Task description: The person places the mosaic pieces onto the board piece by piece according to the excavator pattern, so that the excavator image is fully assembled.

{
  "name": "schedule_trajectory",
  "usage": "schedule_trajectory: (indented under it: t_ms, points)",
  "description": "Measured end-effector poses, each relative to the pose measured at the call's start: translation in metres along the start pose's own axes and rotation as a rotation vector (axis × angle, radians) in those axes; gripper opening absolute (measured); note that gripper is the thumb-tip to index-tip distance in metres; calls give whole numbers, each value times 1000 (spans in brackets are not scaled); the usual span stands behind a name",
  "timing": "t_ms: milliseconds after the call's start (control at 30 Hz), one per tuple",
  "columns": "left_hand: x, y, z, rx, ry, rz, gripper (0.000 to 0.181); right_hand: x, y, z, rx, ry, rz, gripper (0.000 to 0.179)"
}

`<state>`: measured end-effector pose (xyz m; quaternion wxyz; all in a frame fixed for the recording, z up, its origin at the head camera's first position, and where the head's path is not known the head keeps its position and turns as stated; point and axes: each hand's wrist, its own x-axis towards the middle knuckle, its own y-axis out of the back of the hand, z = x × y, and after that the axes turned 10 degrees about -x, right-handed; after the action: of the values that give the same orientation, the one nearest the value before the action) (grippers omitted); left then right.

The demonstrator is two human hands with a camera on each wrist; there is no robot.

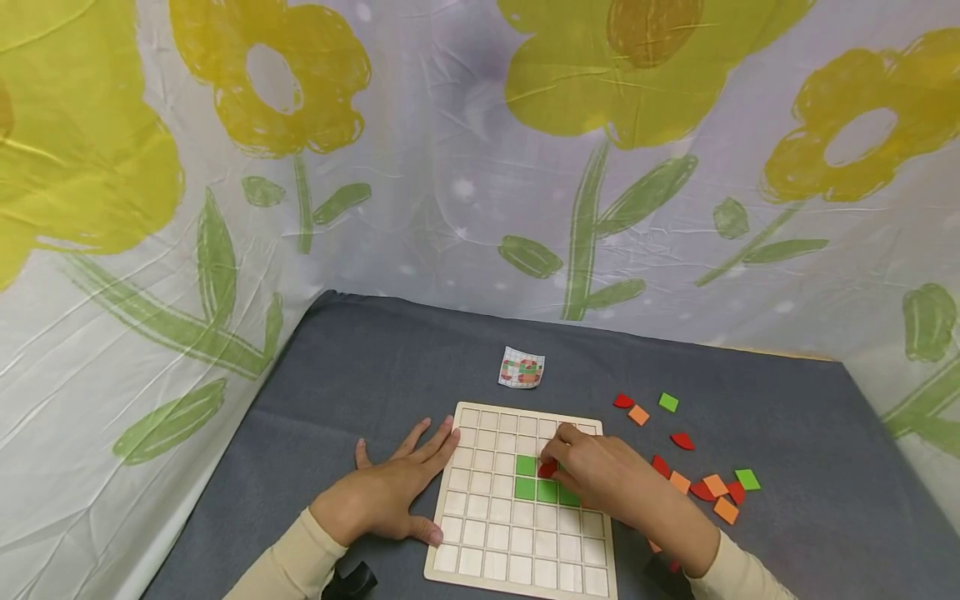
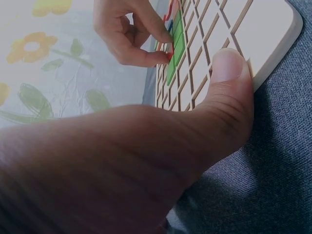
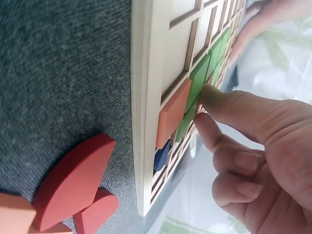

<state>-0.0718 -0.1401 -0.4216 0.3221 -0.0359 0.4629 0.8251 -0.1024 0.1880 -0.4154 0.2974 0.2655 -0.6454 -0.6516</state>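
A wooden grid board [image 1: 471,560] lies on the dark cloth. My left hand [image 1: 396,493] rests at its left side with fingers spread, fingertips and thumb on the edge; its thumb [image 2: 229,78] lies on the rim in the left wrist view. Over the grid, my right hand [image 1: 603,473] pinches a red piece [image 1: 548,470] between thumb and forefinger, among green square tiles [image 1: 525,488] set in cells. The red piece is mostly covered by the fingers. In the right wrist view an orange tile [image 3: 171,117] and a dark blue piece [image 3: 162,156] sit in cells near the board's edge.
Loose red curved pieces [image 1: 682,441], orange tiles [image 1: 726,510] and green tiles [image 1: 747,479] lie scattered right of the board. A small printed card [image 1: 521,368] with a coloured grid pattern lies beyond it. A flowered cloth [image 1: 442,208] hangs behind the table.
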Motion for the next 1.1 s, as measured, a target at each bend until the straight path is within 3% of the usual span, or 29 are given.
schedule_trajectory:
  t_ms: [400, 600, 767, 1100]
  points:
    - [0, 0, 0, -5, -9, -2, 126, -1, 1, -1, 2, -5, -1, 16]
    - [-1, 1, 1, -11, -9, 0, 126, -8, 5, 7, 123, -71, -35, 19]
    - [0, 0, 1, -11, -4, -2, 126, -24, 10, 24, 178, -140, -42, 21]
    - [0, 2, 3, -13, 2, -11, 125, -67, 13, 52, 146, -304, -79, 20]
